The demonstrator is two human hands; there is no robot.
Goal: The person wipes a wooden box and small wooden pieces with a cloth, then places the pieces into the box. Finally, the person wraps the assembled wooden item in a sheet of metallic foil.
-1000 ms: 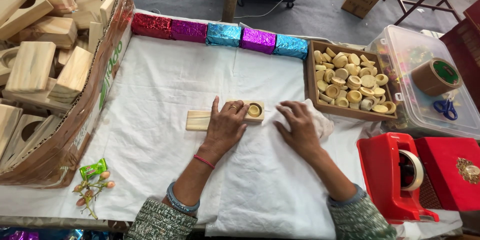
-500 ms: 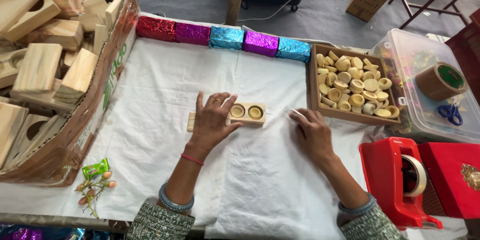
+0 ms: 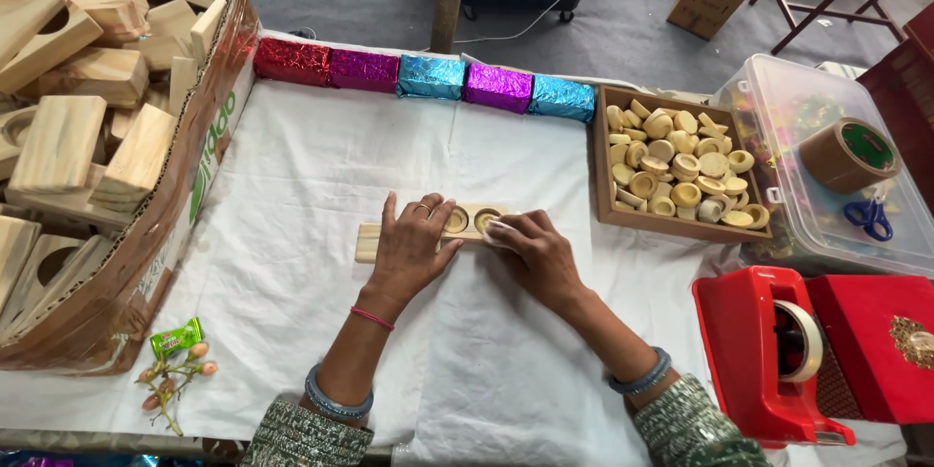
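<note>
On the white cloth (image 3: 292,195) at mid-table lies a long wooden holder (image 3: 433,229) with round cups set in its holes; the left hand (image 3: 413,248) rests open and flat on its left part, fingers spread. Just to the right, the right hand (image 3: 535,253) curls over the holder's right end, fingertips pressing a pale bit against it, though what it pinches cannot be told. Far right sits a wooden tray of cups (image 3: 681,170), with foil-wrapped blocks (image 3: 428,78) along the far edge.
</note>
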